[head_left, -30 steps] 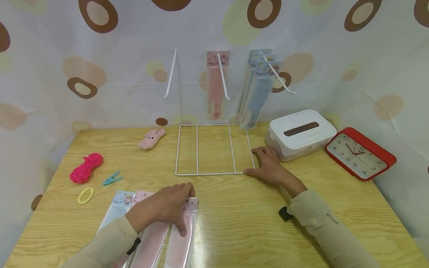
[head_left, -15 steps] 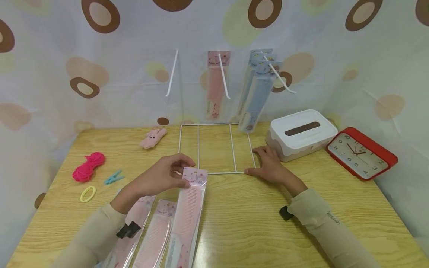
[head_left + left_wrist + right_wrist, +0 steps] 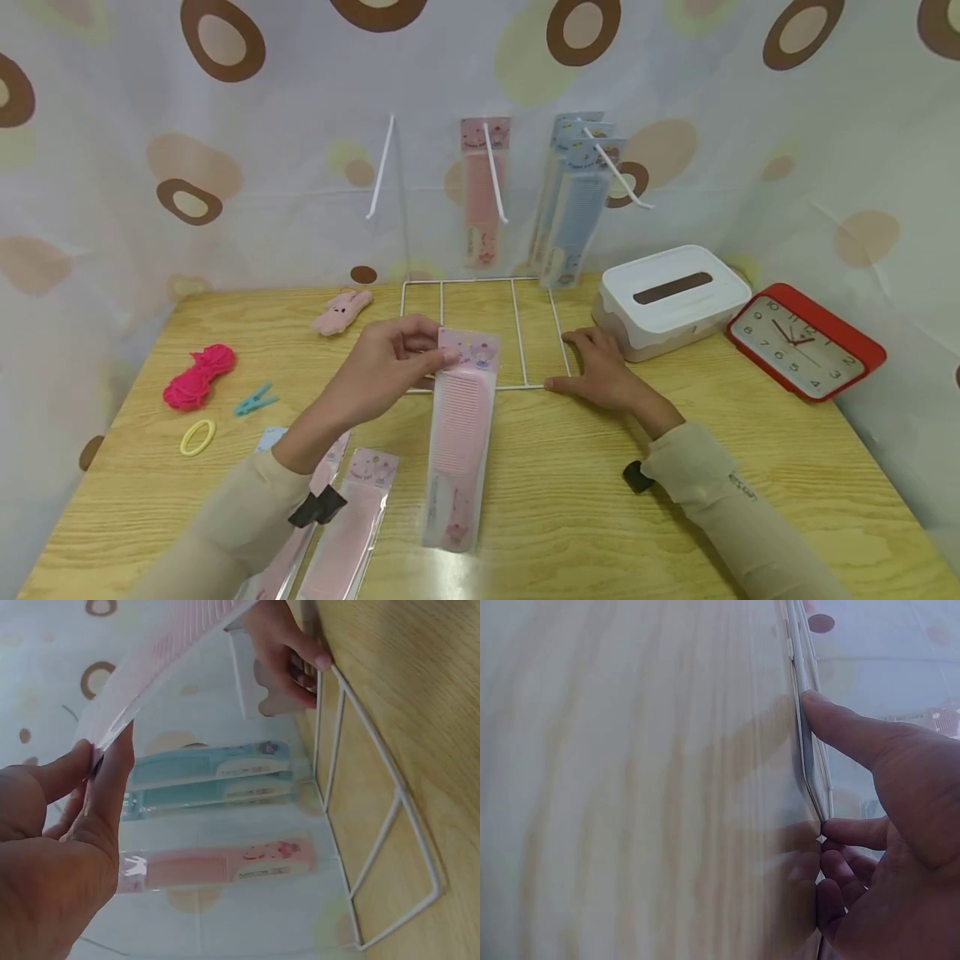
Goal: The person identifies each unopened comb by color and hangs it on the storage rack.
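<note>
Both hands work at the white wire rack (image 3: 480,333), whose flat base lies on the wooden worktop (image 3: 570,500). Left hand (image 3: 382,371) pinches the top card of a packaged pink comb (image 3: 459,437) between thumb and fingers, holding it lifted just in front of the rack's front rail, the pack hanging down toward the person with its lower end close to the worktop. It is a long, clear plastic sleeve with a pink printed header, a pale pink comb with fine teeth inside, and small flower prints near the bottom. Right hand (image 3: 600,375) rests flat, fingers spread, on the rack's front right corner, thumb along the front rail and fingers by the side rail.

Two more pink comb packs (image 3: 341,525) lie on the worktop in front of the rack, to the left. On the rack's upright hooks hang a pink comb pack (image 3: 480,192) and blue comb packs (image 3: 573,200). Right of the rack stand a white tissue box (image 3: 671,300) and a red clock (image 3: 806,342).
</note>
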Demonstrator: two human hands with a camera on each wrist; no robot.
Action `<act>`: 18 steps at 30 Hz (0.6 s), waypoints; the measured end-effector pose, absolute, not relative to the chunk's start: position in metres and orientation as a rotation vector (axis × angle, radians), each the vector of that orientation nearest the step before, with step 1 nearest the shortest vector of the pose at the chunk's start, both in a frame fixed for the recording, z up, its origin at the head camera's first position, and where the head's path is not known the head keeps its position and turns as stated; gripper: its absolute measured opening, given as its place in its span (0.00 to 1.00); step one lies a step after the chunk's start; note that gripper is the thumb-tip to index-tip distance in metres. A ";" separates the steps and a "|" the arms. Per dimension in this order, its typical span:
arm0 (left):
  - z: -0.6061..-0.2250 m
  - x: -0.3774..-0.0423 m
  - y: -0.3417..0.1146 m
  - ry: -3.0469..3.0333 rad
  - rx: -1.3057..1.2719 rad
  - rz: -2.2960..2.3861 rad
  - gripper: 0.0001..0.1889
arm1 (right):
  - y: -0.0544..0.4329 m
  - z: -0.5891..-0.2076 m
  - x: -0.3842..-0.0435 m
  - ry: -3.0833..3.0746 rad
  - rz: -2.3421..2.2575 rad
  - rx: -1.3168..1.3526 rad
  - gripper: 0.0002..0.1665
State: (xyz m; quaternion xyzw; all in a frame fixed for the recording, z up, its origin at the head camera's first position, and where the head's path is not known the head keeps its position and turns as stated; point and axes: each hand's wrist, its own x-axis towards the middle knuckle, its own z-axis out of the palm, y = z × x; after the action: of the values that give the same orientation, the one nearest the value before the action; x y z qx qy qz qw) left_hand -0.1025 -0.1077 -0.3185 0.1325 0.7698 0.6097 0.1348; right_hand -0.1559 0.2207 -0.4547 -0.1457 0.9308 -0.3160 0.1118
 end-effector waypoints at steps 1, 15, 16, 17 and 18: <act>-0.315 -0.104 -0.105 2.251 0.392 1.790 0.10 | 0.221 -0.455 -0.156 2.735 -0.926 -0.427 0.50; -0.255 -0.136 -0.066 2.539 0.653 2.062 0.08 | 0.222 -0.458 -0.157 2.756 -0.902 -0.426 0.50; -0.254 -0.138 -0.064 2.534 0.652 2.068 0.08 | 0.222 -0.458 -0.157 2.756 -0.901 -0.427 0.50; -0.253 -0.139 -0.063 2.526 0.653 2.075 0.08 | 0.222 -0.458 -0.157 2.754 -0.901 -0.429 0.50; -0.252 -0.140 -0.062 2.522 0.652 2.079 0.08 | 0.221 -0.458 -0.157 2.753 -0.901 -0.431 0.50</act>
State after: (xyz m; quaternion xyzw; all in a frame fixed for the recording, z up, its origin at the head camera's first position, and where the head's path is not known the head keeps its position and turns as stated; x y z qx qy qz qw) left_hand -0.1396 -0.0616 -0.2523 0.1947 0.7533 0.6209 -0.0955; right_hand -0.1569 0.2215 -0.4576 -0.1464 0.9347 -0.3058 0.1064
